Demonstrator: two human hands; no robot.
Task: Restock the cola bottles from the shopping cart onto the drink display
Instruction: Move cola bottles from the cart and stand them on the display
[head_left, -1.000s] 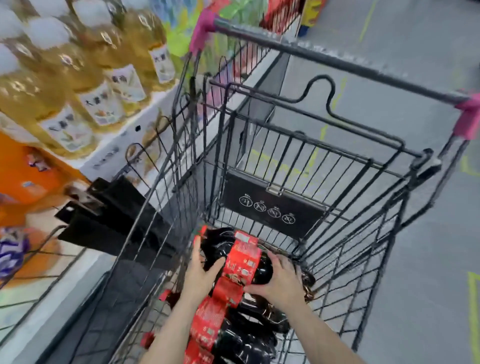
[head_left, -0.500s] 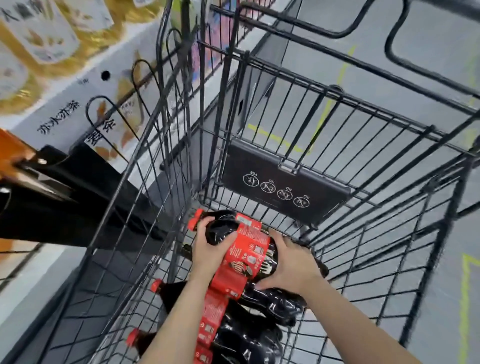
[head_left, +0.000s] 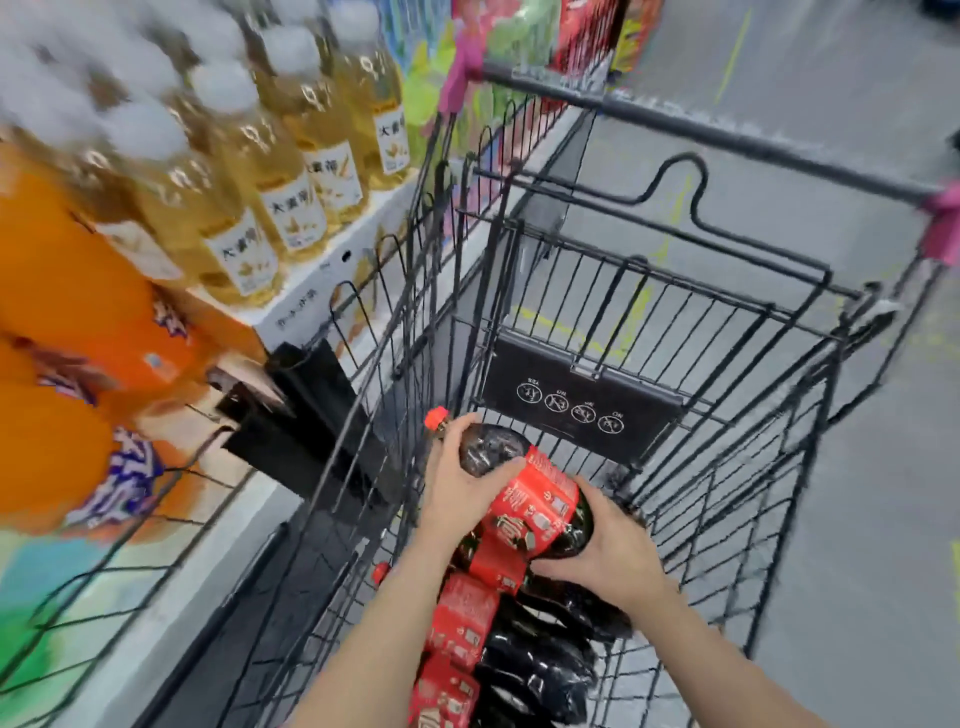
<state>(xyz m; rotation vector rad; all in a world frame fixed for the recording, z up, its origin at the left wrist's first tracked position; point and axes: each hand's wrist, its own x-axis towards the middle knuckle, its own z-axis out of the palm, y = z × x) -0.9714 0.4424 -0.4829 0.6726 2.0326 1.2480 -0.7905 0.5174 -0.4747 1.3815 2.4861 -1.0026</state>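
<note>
Cola bottle (head_left: 511, 480), base hidden behind right hand (head_left: 605, 553), left hand (head_left: 460, 491) near neck.

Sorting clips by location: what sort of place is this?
Most likely a supermarket aisle: a wire shopping cart loaded with cola bottles, beside a display of yellow drink bottles and orange bottles.

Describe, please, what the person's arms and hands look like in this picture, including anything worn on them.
Both forearms are bare as far as the picture shows; no sleeve reaches into view. The left hand and right hand wear no gloves, and I can see no ring, watch or bracelet on either. The fingernails look short and plain, though the picture is slightly blurred.
</note>
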